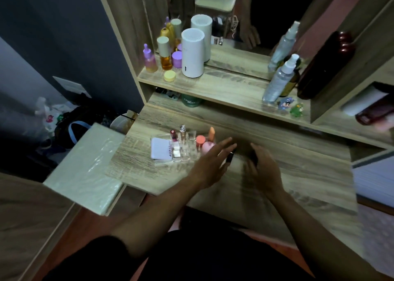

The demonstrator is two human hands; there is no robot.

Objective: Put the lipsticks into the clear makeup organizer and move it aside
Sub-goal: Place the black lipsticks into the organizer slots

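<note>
Head view: lipstick loading partly done, organizer not yet moved.

Your left hand [210,163] hovers with fingers spread beside the clear acrylic makeup organizer [170,150] on the wood-grain table [298,174]; a small dark cylindrical lipstick [229,157] lies at its fingertips, and you cannot tell whether it is gripped. Your right hand [261,167] is blurred, curled around a dark object, grip unclear. A red-capped lipstick [173,134] and a clear glitter tube [183,132] already stand in the organizer. Remaining, as judged: seat the dark lipsticks, then slide the organizer aside.
</note>
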